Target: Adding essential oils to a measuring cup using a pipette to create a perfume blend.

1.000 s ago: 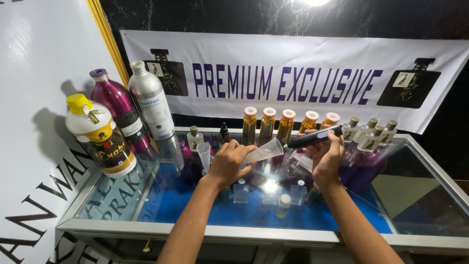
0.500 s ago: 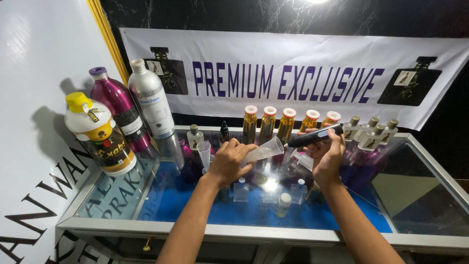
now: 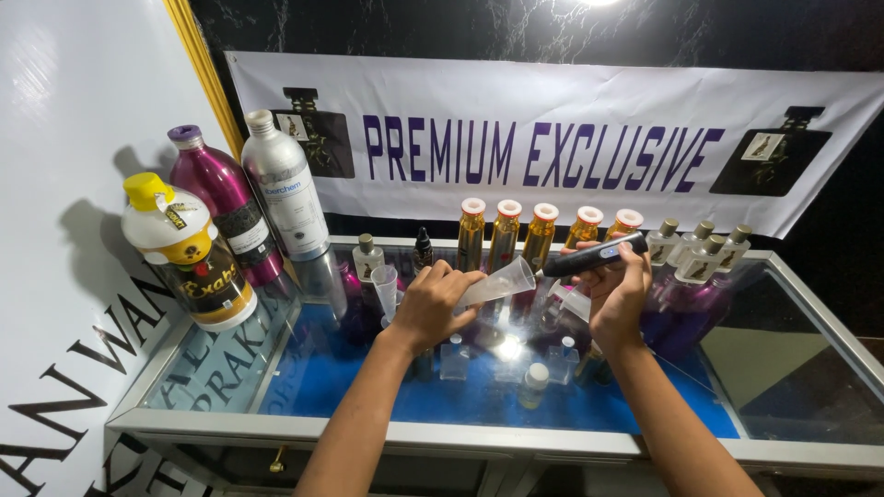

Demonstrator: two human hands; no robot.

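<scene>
My left hand (image 3: 430, 306) grips a clear plastic measuring cup (image 3: 500, 283), tipped on its side with the open mouth facing right. My right hand (image 3: 615, 296) holds a black pen-shaped device (image 3: 592, 258) with a small blue light, its tip right at the cup's mouth. Both hands hover over the glass counter top (image 3: 783, 368). Just behind the hands stands a row of amber bottles with white caps (image 3: 505, 232).
At the left stand a yellow-capped white bottle (image 3: 189, 255), a magenta metal bottle (image 3: 222, 205) and a silver metal bottle (image 3: 284, 187). A small clear cup (image 3: 384, 286) and small dark bottles (image 3: 422, 249) sit mid-counter. Clear spray bottles (image 3: 695, 253) line the right. A white banner (image 3: 552, 143) hangs behind.
</scene>
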